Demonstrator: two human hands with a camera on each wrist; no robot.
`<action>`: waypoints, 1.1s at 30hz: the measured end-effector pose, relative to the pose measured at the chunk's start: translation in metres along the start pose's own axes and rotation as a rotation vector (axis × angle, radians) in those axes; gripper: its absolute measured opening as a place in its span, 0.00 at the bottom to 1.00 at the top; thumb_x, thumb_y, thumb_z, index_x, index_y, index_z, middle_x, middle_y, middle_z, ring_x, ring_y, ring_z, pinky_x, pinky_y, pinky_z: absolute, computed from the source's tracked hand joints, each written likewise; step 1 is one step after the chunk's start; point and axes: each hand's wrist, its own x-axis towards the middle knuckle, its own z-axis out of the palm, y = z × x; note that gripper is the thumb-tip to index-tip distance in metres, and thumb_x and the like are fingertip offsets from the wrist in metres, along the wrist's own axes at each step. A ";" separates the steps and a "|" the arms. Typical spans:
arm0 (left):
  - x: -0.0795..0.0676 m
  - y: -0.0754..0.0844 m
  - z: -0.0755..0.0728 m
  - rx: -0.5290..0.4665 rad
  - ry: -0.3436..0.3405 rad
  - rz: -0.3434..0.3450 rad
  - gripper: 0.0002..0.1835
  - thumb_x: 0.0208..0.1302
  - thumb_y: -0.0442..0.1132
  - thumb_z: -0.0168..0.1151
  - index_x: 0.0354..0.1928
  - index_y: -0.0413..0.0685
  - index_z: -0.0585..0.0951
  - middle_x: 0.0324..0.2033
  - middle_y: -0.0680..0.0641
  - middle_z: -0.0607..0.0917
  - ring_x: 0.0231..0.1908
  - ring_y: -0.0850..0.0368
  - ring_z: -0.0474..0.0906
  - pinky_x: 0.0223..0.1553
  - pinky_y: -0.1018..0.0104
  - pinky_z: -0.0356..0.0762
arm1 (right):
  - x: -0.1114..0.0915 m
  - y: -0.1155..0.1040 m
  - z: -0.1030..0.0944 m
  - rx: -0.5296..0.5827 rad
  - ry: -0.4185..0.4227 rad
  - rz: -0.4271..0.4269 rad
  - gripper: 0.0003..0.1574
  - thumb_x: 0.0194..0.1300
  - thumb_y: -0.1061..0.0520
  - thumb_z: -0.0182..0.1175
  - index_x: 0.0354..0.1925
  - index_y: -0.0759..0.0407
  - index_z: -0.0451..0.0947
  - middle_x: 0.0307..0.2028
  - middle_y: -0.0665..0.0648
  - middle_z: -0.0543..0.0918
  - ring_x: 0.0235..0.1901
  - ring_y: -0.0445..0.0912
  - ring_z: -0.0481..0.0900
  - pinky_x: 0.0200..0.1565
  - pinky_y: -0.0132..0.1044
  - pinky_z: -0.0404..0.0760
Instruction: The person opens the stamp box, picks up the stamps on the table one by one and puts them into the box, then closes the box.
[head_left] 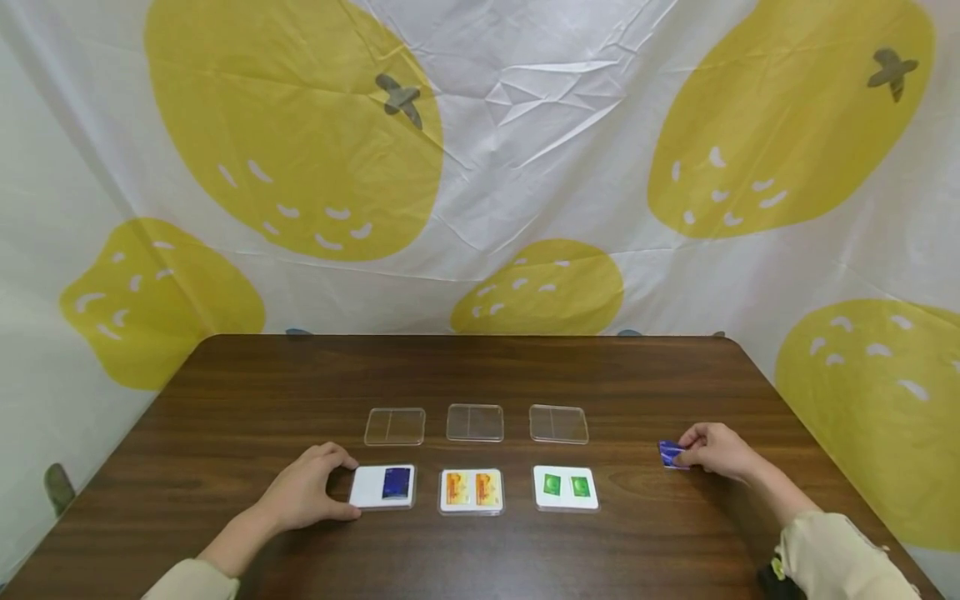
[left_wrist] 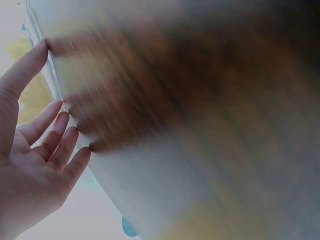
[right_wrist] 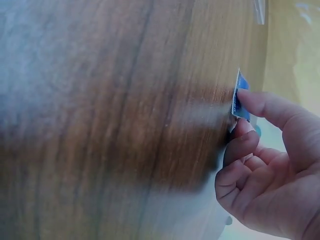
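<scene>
On the right part of the table my right hand [head_left: 716,450] pinches a small blue printed card [head_left: 672,455] between thumb and fingers. In the right wrist view, the card [right_wrist: 241,97] stands tilted under my thumb, its edge towards the table. My left hand [head_left: 303,490] rests on the table at the left end of a white-backed clear case [head_left: 367,487], thumb and index finger spread at its near and far corners. That case bears one dark blue picture [head_left: 396,482] on its right half; its left half is plain white. In the left wrist view the fingers [left_wrist: 67,145] are fairly straight.
Right of that case lie a case with two orange pictures [head_left: 471,510] and a case with two green pictures [head_left: 566,501]. Behind them lie three clear lids, left [head_left: 405,427], middle [head_left: 483,422] and right [head_left: 567,424]. A lemon-print curtain [head_left: 480,167] hangs behind the brown table [head_left: 637,375].
</scene>
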 end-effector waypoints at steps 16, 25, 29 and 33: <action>0.001 -0.001 0.000 -0.002 -0.008 -0.002 0.29 0.32 0.53 0.75 0.40 0.47 0.79 0.39 0.53 0.77 0.47 0.50 0.72 0.46 0.52 0.71 | 0.004 -0.001 -0.004 -0.007 -0.041 0.034 0.13 0.49 0.63 0.60 0.31 0.71 0.71 0.18 0.49 0.72 0.18 0.40 0.68 0.20 0.31 0.68; 0.000 -0.001 -0.001 0.002 -0.004 -0.002 0.30 0.31 0.53 0.75 0.39 0.47 0.79 0.39 0.53 0.77 0.47 0.50 0.72 0.46 0.52 0.71 | 0.000 -0.004 -0.003 -0.047 -0.018 -0.026 0.09 0.51 0.62 0.62 0.28 0.68 0.73 0.19 0.50 0.75 0.19 0.40 0.68 0.21 0.30 0.69; 0.001 -0.001 0.001 -0.001 -0.010 -0.011 0.29 0.32 0.52 0.75 0.40 0.47 0.79 0.40 0.53 0.77 0.47 0.50 0.72 0.46 0.51 0.71 | -0.002 -0.005 -0.005 -0.076 0.028 -0.069 0.08 0.56 0.61 0.60 0.28 0.68 0.75 0.21 0.52 0.77 0.20 0.40 0.69 0.22 0.31 0.71; 0.001 -0.001 0.001 -0.002 -0.014 -0.013 0.29 0.32 0.52 0.75 0.40 0.47 0.79 0.40 0.52 0.77 0.47 0.49 0.72 0.46 0.51 0.71 | -0.003 -0.003 -0.005 -0.092 0.085 -0.103 0.06 0.57 0.62 0.59 0.30 0.67 0.76 0.23 0.53 0.78 0.21 0.39 0.70 0.22 0.31 0.72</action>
